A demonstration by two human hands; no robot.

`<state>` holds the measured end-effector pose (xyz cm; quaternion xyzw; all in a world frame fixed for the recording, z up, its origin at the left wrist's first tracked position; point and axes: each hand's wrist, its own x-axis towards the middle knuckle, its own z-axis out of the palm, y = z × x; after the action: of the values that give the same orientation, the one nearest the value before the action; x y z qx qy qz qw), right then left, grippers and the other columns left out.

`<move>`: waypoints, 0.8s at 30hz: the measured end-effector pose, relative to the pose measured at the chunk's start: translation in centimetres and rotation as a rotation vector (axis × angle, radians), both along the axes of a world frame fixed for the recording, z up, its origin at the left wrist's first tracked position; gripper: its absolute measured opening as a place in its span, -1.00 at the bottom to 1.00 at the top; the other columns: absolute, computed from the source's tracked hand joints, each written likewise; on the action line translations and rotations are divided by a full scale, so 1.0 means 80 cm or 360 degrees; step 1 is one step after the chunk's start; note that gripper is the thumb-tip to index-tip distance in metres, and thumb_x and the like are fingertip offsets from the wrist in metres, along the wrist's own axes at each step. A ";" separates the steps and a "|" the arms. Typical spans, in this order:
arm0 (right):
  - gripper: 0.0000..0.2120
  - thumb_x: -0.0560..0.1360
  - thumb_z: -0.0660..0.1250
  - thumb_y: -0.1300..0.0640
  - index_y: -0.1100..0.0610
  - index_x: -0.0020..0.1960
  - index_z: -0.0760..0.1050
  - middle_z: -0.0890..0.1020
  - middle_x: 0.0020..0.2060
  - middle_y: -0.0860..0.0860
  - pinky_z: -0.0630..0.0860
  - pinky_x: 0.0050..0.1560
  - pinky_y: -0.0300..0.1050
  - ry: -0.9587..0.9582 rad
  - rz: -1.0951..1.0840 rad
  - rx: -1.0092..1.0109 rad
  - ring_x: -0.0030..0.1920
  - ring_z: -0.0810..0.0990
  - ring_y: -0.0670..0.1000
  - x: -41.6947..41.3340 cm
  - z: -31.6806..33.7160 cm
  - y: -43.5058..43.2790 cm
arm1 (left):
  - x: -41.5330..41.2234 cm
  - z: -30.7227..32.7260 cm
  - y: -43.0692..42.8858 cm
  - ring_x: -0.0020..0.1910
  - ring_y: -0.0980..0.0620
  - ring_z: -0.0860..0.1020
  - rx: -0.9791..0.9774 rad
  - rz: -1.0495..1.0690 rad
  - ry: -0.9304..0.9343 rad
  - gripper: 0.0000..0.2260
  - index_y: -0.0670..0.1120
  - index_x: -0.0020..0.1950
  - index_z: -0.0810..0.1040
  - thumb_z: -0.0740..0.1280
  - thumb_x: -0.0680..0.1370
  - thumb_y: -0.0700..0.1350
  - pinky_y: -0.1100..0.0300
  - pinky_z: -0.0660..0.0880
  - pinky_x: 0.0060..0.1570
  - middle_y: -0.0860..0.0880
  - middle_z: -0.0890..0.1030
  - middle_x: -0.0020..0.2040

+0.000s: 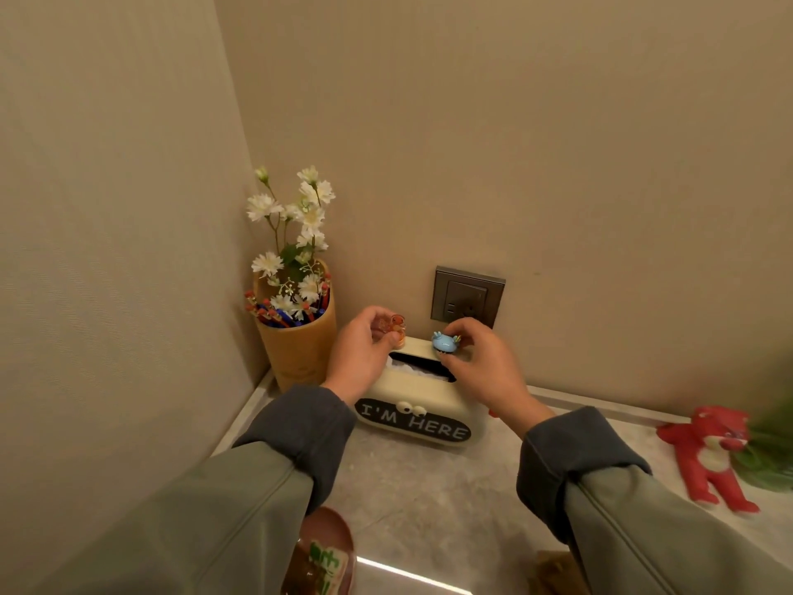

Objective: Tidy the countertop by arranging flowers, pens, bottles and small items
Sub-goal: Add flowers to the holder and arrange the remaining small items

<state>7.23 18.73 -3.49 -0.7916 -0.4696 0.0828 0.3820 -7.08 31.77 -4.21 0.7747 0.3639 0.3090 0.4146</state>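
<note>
A cream tissue box (433, 401) labelled "I'M HERE" stands against the back wall on the grey countertop (429, 500). My left hand (364, 354) pinches a small orange figurine (98, 326) at the box's back left top edge. My right hand (485, 362) pinches a small blue figurine (445, 343) on the box's back right top edge. In the corner, a tan cylindrical holder (296, 350) contains white flowers (300, 221) and several red and blue pens (274, 313).
A grey wall socket (467, 296) sits just behind the box. A red plush toy (712, 453) lies at the right, beside something green and blurred (768, 457). A bottle with a green label (319, 556) stands at the bottom edge.
</note>
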 end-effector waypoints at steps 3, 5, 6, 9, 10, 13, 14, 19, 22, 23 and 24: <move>-0.74 0.47 0.37 0.27 0.02 0.11 0.53 0.60 0.04 -0.06 0.47 -0.03 -0.23 0.0047 -0.0008 -0.0014 0.04 0.55 -0.08 0.003 -0.001 -0.003 | -0.002 0.001 0.001 -0.09 0.24 0.54 -0.0008 0.0003 0.0022 -0.82 0.15 -0.04 0.47 0.42 0.52 -0.10 0.34 0.42 -0.15 0.18 0.58 -0.10; -0.72 0.49 0.33 0.29 0.01 0.12 0.53 0.59 0.02 -0.10 0.41 -0.09 -0.34 0.0066 -0.0020 -0.0035 0.04 0.54 -0.11 0.005 0.000 -0.005 | -0.003 0.002 0.004 -0.10 0.26 0.52 -0.0018 -0.0008 0.0039 -0.82 0.16 -0.05 0.46 0.42 0.51 -0.08 0.35 0.39 -0.18 0.19 0.57 -0.11; -0.69 0.49 0.31 0.31 -0.01 0.14 0.52 0.58 0.02 -0.12 0.40 -0.12 -0.38 0.0078 -0.0017 -0.0045 0.04 0.53 -0.13 0.005 0.000 -0.006 | -0.003 0.002 0.005 -0.09 0.28 0.51 -0.0026 -0.0015 0.0048 -0.83 0.16 -0.04 0.47 0.42 0.52 -0.07 0.36 0.38 -0.19 0.20 0.56 -0.11; -0.58 0.41 0.31 0.31 -0.05 0.19 0.46 0.54 0.02 -0.19 0.48 -0.07 -0.31 0.0082 0.0031 -0.0044 0.06 0.52 -0.14 0.003 0.003 -0.008 | -0.003 0.000 0.005 -0.10 0.33 0.49 -0.0028 -0.0024 0.0055 -0.82 0.15 0.03 0.46 0.41 0.52 -0.06 0.41 0.36 -0.19 0.25 0.54 -0.13; -0.56 0.38 0.35 0.25 -0.06 0.21 0.45 0.54 0.04 -0.19 0.52 -0.01 -0.22 0.0063 0.0044 -0.0044 0.07 0.52 -0.14 0.001 0.004 -0.008 | -0.003 0.000 0.005 -0.11 0.33 0.50 -0.0030 -0.0022 0.0047 -0.81 0.15 0.05 0.46 0.41 0.52 -0.05 0.42 0.35 -0.19 0.26 0.53 -0.13; -0.53 0.35 0.44 0.08 -0.08 0.23 0.44 0.55 0.10 -0.15 0.57 0.02 -0.09 0.0035 0.0049 -0.0016 0.05 0.53 -0.14 -0.005 0.004 -0.002 | -0.003 -0.003 0.003 -0.05 0.28 0.52 -0.0064 -0.0035 0.0016 -0.76 0.16 0.10 0.45 0.43 0.51 -0.06 0.41 0.38 -0.14 0.26 0.54 -0.09; -0.54 0.35 0.46 0.03 -0.09 0.22 0.44 0.56 0.09 -0.14 0.57 0.00 -0.09 0.0019 0.0038 -0.0006 0.04 0.54 -0.13 -0.007 0.003 0.001 | -0.004 -0.003 0.002 -0.02 0.27 0.52 -0.0079 -0.0039 0.0012 -0.73 0.17 0.12 0.44 0.43 0.51 -0.06 0.41 0.39 -0.12 0.26 0.53 -0.07; -0.68 0.45 0.46 0.03 -0.05 0.17 0.49 0.59 0.08 -0.10 0.58 -0.01 -0.05 -0.0110 -0.0023 -0.0020 0.03 0.55 -0.08 -0.007 -0.002 0.007 | -0.003 -0.004 0.000 0.09 0.18 0.51 -0.0069 -0.0039 0.0022 -0.61 0.16 0.22 0.41 0.46 0.48 -0.09 0.22 0.49 0.08 0.16 0.53 0.10; -0.70 0.48 0.42 0.07 -0.05 0.19 0.50 0.59 0.10 -0.08 0.57 0.00 -0.08 -0.0122 -0.0030 -0.0048 0.05 0.54 -0.07 -0.001 -0.002 0.003 | -0.001 -0.004 -0.003 0.12 0.15 0.53 -0.0058 -0.0047 0.0012 -0.61 0.11 0.25 0.43 0.46 0.49 -0.12 0.19 0.49 0.14 0.13 0.56 0.13; -0.69 0.48 0.42 0.08 -0.05 0.20 0.50 0.59 0.12 -0.07 0.55 0.00 -0.11 -0.0121 -0.0043 -0.0056 0.06 0.54 -0.07 0.001 -0.003 0.001 | -0.001 -0.003 -0.003 0.12 0.15 0.53 -0.0047 -0.0041 0.0021 -0.61 0.10 0.26 0.44 0.45 0.49 -0.12 0.19 0.49 0.14 0.12 0.56 0.14; -0.68 0.49 0.41 0.08 -0.04 0.23 0.50 0.59 0.14 -0.07 0.53 0.01 -0.14 -0.0118 -0.0056 -0.0062 0.07 0.54 -0.06 0.002 -0.003 -0.001 | 0.000 -0.003 -0.004 0.12 0.15 0.53 -0.0038 -0.0035 0.0034 -0.61 0.09 0.27 0.43 0.45 0.49 -0.11 0.21 0.48 0.13 0.12 0.56 0.14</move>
<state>7.42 18.65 -3.71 -0.8097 -0.4677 0.0557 0.3501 -7.11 31.46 -4.47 0.7770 0.3635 0.2917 0.4232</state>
